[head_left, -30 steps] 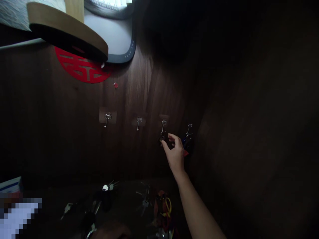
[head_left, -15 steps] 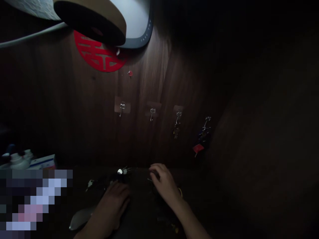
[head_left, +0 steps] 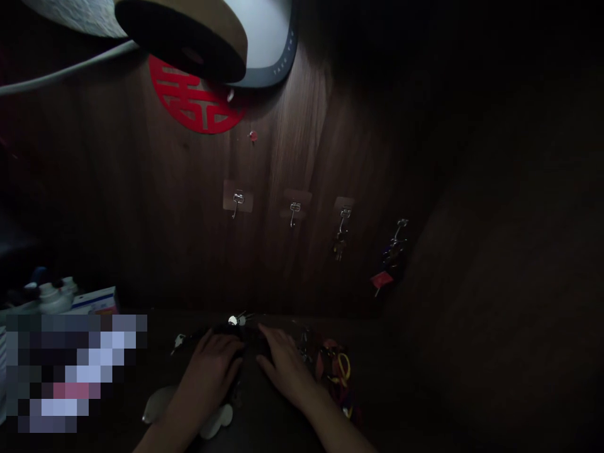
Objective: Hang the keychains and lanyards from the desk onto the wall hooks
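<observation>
My left hand [head_left: 214, 360] is low over the dark surface, fingers forward and thumb apart. Silver keys [head_left: 241, 321] lie just past its fingertips, among dark shapes too dim to make out. Another key [head_left: 179, 341] is left of that hand. Under my left forearm lies a pale flat object [head_left: 158, 402], with a pale rounded piece [head_left: 219, 420] on the other side. Close by, my right hand [head_left: 284, 365] has its fingers stretched and thumb apart, with nothing visible in it. Beside its wrist sits a pile of red and yellow loops and tags [head_left: 337, 371], with small metal pieces.
Several hooks line the wooden wall; a left hook [head_left: 236, 204] is bare, while keys [head_left: 338, 246] and a bunch with a red tag [head_left: 382, 279] hang farther right. White bottles [head_left: 54, 299] and a box [head_left: 97, 301] stand at left. A red cut-out [head_left: 202, 113] is above.
My right hand has moved left, closer to my left hand, and the red and yellow pile is now uncovered. My left hand has barely moved. The view has shifted slightly.
</observation>
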Demonstrator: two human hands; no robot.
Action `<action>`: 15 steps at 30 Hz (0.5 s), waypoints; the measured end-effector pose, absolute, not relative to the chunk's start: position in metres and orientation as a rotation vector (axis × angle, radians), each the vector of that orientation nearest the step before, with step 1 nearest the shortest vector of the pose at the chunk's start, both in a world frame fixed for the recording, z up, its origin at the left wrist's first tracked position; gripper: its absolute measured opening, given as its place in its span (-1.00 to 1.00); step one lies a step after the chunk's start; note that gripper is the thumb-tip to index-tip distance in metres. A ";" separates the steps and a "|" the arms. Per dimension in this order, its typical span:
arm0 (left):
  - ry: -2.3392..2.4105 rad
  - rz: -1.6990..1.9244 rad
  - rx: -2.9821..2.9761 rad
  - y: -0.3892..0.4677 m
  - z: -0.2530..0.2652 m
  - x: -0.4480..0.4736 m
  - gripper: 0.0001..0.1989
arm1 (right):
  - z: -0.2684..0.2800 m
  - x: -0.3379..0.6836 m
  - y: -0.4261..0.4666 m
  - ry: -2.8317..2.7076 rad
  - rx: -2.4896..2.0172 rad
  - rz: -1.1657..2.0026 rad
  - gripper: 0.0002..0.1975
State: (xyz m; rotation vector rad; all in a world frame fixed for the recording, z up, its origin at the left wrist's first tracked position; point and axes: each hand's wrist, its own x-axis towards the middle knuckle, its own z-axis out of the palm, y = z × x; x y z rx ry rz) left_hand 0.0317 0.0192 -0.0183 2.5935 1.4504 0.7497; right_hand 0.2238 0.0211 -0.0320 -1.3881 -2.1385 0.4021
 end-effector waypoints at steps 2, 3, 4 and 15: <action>1.438 0.757 2.587 0.018 -0.019 0.032 -0.75 | -0.032 0.225 0.020 -2.102 -1.386 0.420 -0.39; 1.432 0.762 2.585 0.018 -0.019 0.032 -0.74 | -0.031 0.225 0.019 -2.086 -1.390 0.427 -0.40; 1.425 0.764 2.584 0.017 -0.020 0.032 -0.74 | -0.031 0.225 0.019 -2.072 -1.396 0.430 -0.40; 1.395 0.768 2.587 0.018 -0.023 0.033 -0.74 | -0.037 0.235 0.023 -2.086 -1.362 0.397 -0.47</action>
